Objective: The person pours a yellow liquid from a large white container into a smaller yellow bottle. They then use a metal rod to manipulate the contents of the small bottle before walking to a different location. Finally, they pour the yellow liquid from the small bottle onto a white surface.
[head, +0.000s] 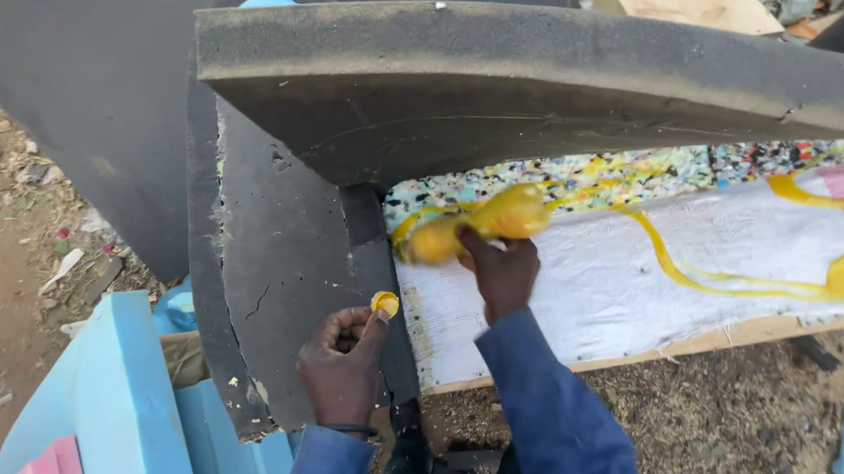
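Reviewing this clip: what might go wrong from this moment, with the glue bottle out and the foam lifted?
The right hand moves the yellow bottle, blurred, over white cloth already streaked with glue; more could land unevenly or on the sleeve. The raised grey foam hangs just above and might sag onto the wet lines. The left hand pinches a small cap, easily dropped.

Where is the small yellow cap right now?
In the head view, the small yellow cap is pinched in the left hand, lower centre, against the dark foam sheet, left of the white cloth.

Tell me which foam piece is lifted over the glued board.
The long dark grey slab arching across the top; the other dark piece stands upright at the board's left end, and the blue foam lies lower left.
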